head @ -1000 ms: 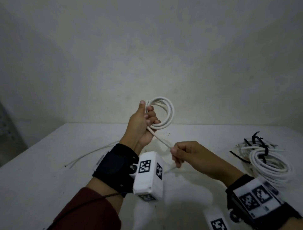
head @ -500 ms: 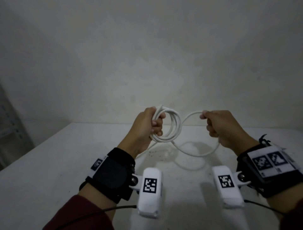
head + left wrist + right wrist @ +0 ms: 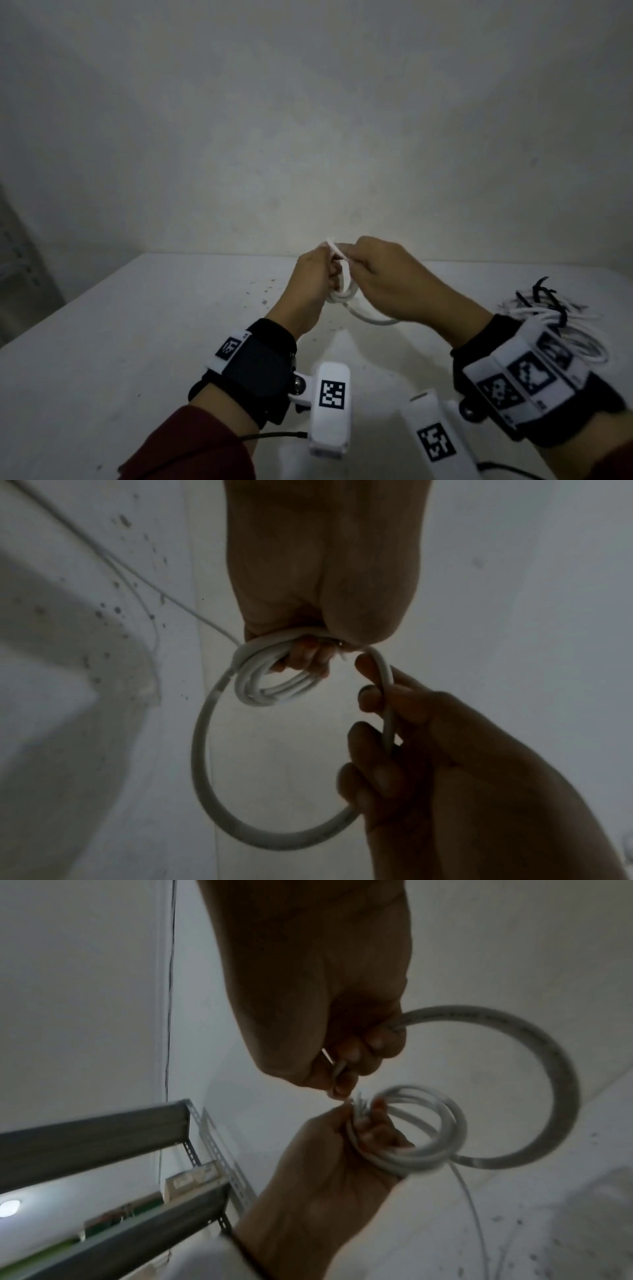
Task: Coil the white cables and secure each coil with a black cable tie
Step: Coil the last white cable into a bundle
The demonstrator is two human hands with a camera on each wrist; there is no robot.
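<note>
My left hand [image 3: 320, 274] grips a small coil of white cable [image 3: 343, 293] above the white table [image 3: 171, 325]. My right hand [image 3: 363, 263] pinches the same cable and meets the left hand at the top of the coil. In the left wrist view the coil [image 3: 270, 685] hangs from the left fingers [image 3: 304, 656], and a larger loose loop [image 3: 205, 750] runs round to the right hand [image 3: 428, 737]. The right wrist view shows that loop [image 3: 548, 1083] leaving the right hand [image 3: 342, 1064] beside the blurred coil [image 3: 428, 1137].
Tied white coils [image 3: 575, 342] with black cable ties [image 3: 544, 294] lie on the table at the right, partly behind my right wrist. A thin cable tail [image 3: 137, 574] trails over the table. A metal shelf [image 3: 103, 1137] stands at the left. A plain wall backs the table.
My right hand has swung a fresh loop of cable leftward to the coil. The hands were apart half a second ago and now meet.
</note>
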